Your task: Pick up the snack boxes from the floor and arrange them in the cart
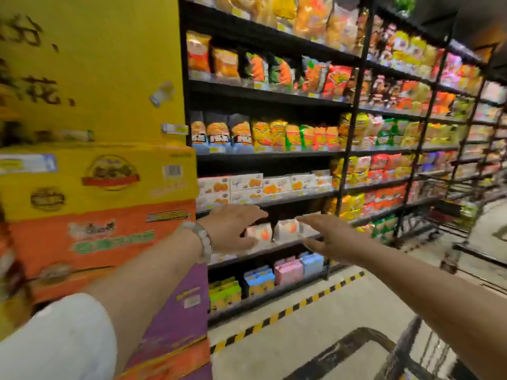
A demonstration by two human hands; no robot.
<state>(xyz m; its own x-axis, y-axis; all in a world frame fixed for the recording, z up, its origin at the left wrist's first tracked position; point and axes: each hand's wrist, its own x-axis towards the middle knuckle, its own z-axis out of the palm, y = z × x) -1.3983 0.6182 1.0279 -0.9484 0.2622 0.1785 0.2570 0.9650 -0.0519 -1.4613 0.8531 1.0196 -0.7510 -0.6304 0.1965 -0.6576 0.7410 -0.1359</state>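
The head view looks along a shop aisle, blurred by motion. Both arms reach forward. The left hand [233, 227], with a pale bead bracelet [201, 237] on its wrist and a white sleeve [63, 338] further back, is spread with straight fingers and holds nothing; it hangs just in front of the right edge of the stacked boxes and of a low shelf. The right hand [333, 238] is likewise flat and empty, fingers straight and pointing left, well clear of any carton.

The snack boxes stand piled at the left of the frame: a yellow box [96, 179] lies on an orange box [90, 239], below which come a purple box [181, 305] and another orange one at the bottom edge. Behind the pile rises a tall yellow panel [96, 64] with dark printed characters.

Between the two hands, on the shelf behind them, sit small white packets [285, 229] with orange marks. The black shelving [354, 133] runs away to the right, filled with bags of crisps in orange, yellow, red and green. The lowest shelf carries small pink cartons [288, 270], with blue and green ones beside them.

A yellow-and-black striped line [288, 308] runs along the pale floor [274, 346] at the foot of the shelving. At the bottom right a dark curved cart rim [365, 335] with wire bars shows under the right forearm; how much the cart holds cannot be told.
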